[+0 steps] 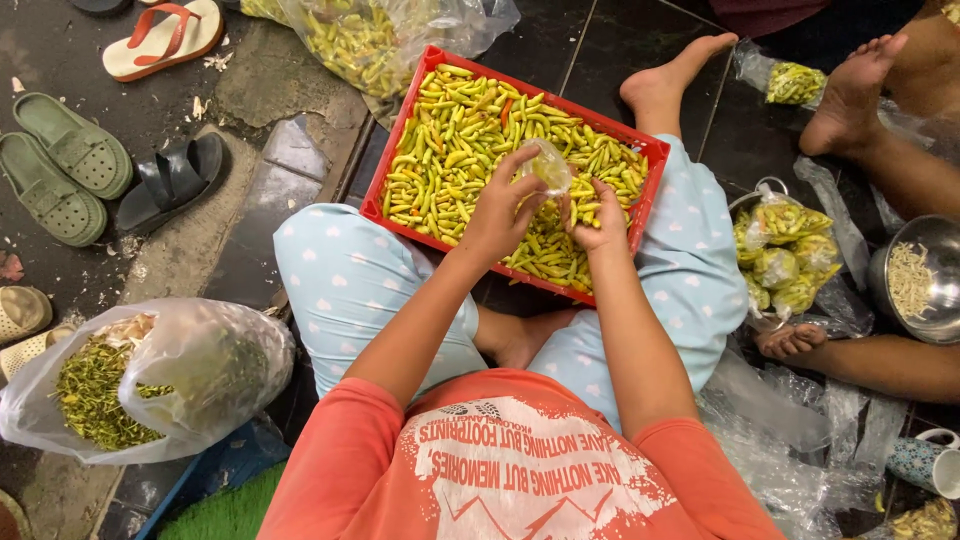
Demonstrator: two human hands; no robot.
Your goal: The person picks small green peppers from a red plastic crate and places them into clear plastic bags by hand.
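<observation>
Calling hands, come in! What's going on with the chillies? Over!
Left hand and right hand both pinch a small clear bag. Red crate full of chillies underneath. Nothing blocking.

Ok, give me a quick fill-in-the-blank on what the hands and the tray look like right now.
1. The left hand and right hand together hold a small clear ____ bag.
2. The chillies lie in a ____ tray resting across the person's lap.
3. By the person's left knee, a large clear bag holds green ____.
4. The bowl at the right edge is made of ____.

Missing words: plastic; red; stems; metal
</observation>
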